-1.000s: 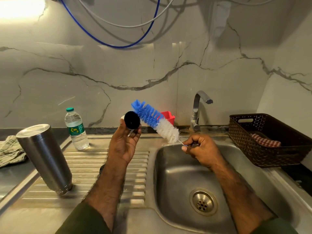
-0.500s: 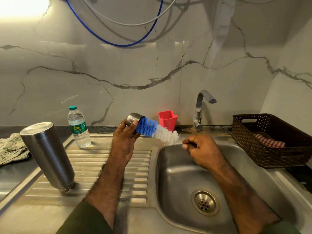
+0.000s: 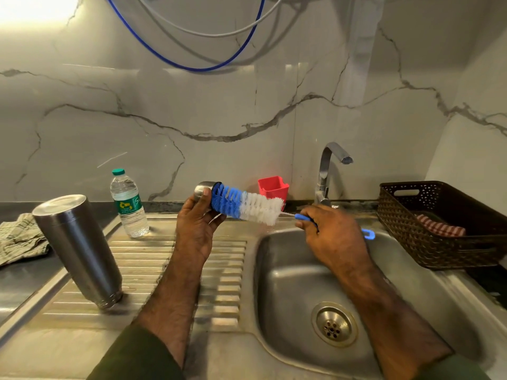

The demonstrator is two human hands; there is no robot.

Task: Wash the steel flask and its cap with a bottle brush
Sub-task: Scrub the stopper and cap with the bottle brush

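Note:
My left hand (image 3: pixel 196 229) grips the small steel cap (image 3: pixel 203 191) above the drainboard, its open side turned to the right. The blue and white bottle brush (image 3: pixel 247 205) has its blue tip pushed into the cap. My right hand (image 3: pixel 333 237) holds the brush by its blue handle (image 3: pixel 367 233) over the sink's back edge. The steel flask (image 3: pixel 78 249) stands upside down on the drainboard at the left, apart from both hands.
A plastic water bottle (image 3: pixel 129 205) stands at the back of the drainboard (image 3: pixel 153 264). A red cup (image 3: pixel 273 188) and the tap (image 3: pixel 327 174) are behind the sink (image 3: pixel 296 292). A dark basket (image 3: pixel 439 223) with a checked cloth sits right; a folded cloth (image 3: pixel 19 237) lies far left.
The cap turned from facing me to facing right, and the brush tip went into it. The brush swung from a steep slant to nearly level. Both hands dropped slightly.

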